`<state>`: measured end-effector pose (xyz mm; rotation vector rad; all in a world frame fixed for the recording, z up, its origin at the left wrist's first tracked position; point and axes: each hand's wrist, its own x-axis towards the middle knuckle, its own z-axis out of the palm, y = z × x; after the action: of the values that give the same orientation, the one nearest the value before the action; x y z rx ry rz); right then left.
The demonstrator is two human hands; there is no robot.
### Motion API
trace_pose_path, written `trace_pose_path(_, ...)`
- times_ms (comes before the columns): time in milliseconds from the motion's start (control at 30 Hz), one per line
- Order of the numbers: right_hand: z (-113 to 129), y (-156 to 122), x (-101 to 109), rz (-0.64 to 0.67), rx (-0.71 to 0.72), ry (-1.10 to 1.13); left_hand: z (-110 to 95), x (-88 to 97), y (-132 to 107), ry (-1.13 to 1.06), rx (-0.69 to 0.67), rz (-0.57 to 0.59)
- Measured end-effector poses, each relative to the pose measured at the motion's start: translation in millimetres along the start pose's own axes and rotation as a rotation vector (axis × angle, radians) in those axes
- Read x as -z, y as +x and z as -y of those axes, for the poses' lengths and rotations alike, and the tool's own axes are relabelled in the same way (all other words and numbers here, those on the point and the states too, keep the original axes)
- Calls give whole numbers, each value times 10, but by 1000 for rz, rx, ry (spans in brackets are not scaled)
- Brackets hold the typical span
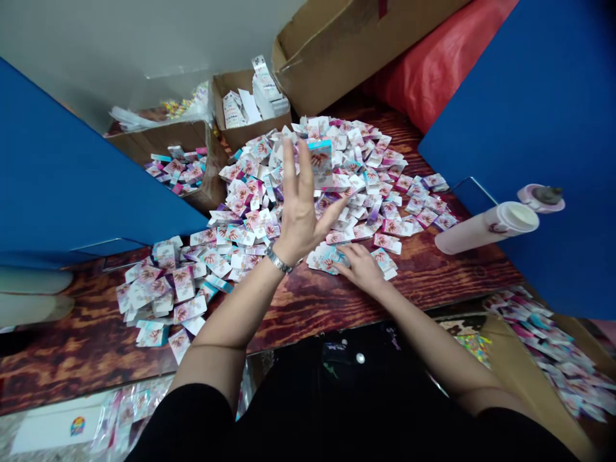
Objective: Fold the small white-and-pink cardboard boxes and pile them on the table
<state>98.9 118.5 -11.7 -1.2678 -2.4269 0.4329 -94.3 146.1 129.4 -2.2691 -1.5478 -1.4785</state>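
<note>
My left hand [302,218], with a metal watch on the wrist, is raised over a big pile of small printed cardboard boxes [240,199]. Its fingers are stretched out and the thumb stands apart. Right beside the fingertips is a small box with a blue top [321,163], seemingly in the air; no grip on it shows. At the pile's near edge, my right hand [363,271] is low on the table, its fingers closed on a light-blue and white small box [325,258]. Another small box [385,263] lies just right of that hand.
Cardboard cartons stand behind, one with small boxes [178,168], one with white flat pieces [250,106]. Blue panels [529,128] flank the wooden table [289,321]. A pale open bottle [486,228] leans at right. A carton of small boxes [568,359] sits lower right.
</note>
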Motion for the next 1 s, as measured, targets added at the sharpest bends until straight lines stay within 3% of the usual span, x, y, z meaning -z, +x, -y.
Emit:
trace_pose_path(100,107,-22,-54,91,-30,-215,68,-116,-486,5,-95,211)
trace_pose_path(233,131,-69,-123,133,-14,-296,240,-319,-1235,125,-102,599)
trace_pose_path(300,96,-101,-179,85,2,-305,288,-370,-1437,224,-99,743)
trace_pose_path(367,56,-136,-242,7,44,-316,311,-393,-1523,305,-97,811)
trace_pose_path(500,23,-193,-334,-179,138,-339,328,-411,-1558,399,-128,801)
trace_pose_path(667,45,-240,-346,-338,182,-379,325,-423,-1622,430,-218,651)
trace_pose_path(800,48,-294,-349,-287,177,-353,306,-412,-1697,432,-248,556)
trace_pose_path(1000,4,-288,-314,-191,29,-231,309,-401,-1739,451,-184,565)
